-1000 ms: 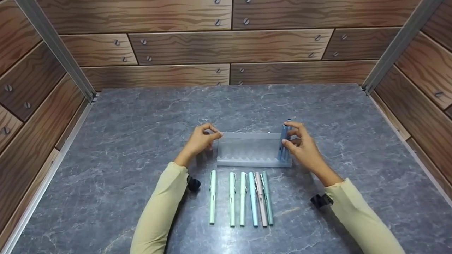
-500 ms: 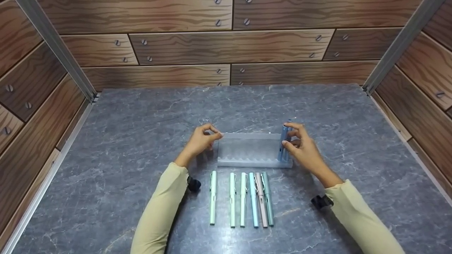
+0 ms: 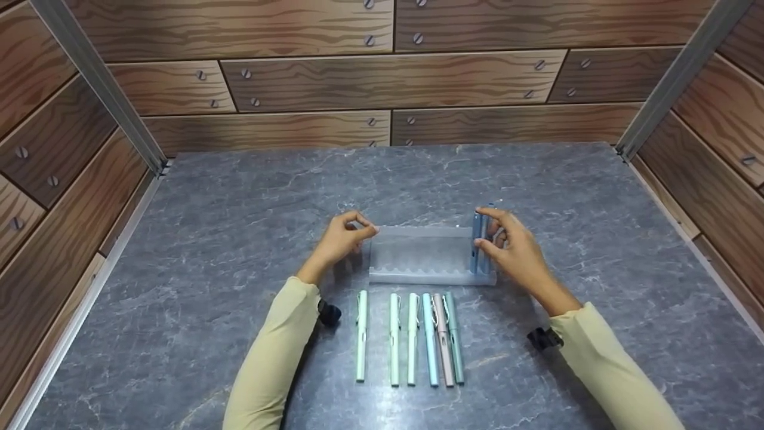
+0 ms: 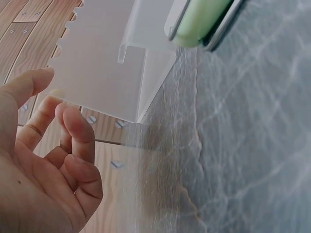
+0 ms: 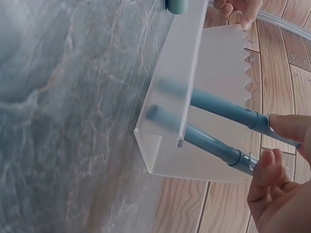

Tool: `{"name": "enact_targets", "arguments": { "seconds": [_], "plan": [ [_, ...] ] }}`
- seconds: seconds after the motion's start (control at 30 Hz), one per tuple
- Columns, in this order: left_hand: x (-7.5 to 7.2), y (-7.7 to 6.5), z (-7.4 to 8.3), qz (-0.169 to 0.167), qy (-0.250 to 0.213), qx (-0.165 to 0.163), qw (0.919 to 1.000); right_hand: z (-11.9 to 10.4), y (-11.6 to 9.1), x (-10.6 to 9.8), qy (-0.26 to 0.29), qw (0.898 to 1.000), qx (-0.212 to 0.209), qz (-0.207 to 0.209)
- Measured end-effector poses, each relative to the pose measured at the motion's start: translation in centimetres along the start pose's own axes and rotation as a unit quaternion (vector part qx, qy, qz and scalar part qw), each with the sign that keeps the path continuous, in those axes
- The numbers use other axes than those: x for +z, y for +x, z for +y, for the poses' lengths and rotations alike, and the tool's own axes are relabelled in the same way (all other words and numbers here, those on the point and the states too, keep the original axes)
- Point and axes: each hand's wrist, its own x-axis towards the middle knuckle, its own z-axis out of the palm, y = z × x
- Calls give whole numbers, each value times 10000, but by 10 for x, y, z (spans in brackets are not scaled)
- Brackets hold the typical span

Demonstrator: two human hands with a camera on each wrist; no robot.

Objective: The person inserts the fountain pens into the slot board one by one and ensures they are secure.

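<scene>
A frosted clear pen stand [image 3: 421, 251] with notched edges stands upright on the table. My left hand [image 3: 343, 242] pinches its upper left corner between thumb and index finger; the left wrist view shows the other fingers curled beside the stand's edge [image 4: 92, 53]. At the stand's right end, two blue pens stand side by side in the slots. My right hand [image 3: 513, 248] holds the inner blue pen [image 5: 221, 108], thumb on its side and index fingertip at its top. The other fingers lie against the outer blue pen [image 5: 209, 145] near its clip.
In front of the stand several pens lie in a row on the grey marbled table [image 3: 239, 197]: a pale green pen [image 3: 362, 337] apart at left, more pale green ones, a light blue pen [image 3: 430, 340], a mauve pen [image 3: 443, 340] and a dark green pen [image 3: 455, 340].
The top of the inner blue pen has shifted slightly left with my right index finger, so the pen stands straighter and a little farther from the outer one. My left hand keeps its place.
</scene>
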Motion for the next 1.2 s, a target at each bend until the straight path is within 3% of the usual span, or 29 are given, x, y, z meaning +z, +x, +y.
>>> {"name": "enact_targets", "arguments": {
  "seconds": [0.17,0.43,1.2],
  "plan": [
    [0,-1,1,32,55,25,10000,1,3,-1,-550,9984,122,-84],
    [0,-1,0,34,90,-15,10000,1,7,-3,-889,9954,210,-298],
    [0,-2,2,-3,103,-18,9999,3,15,-7,-1061,9902,658,-627]
  ]
}}
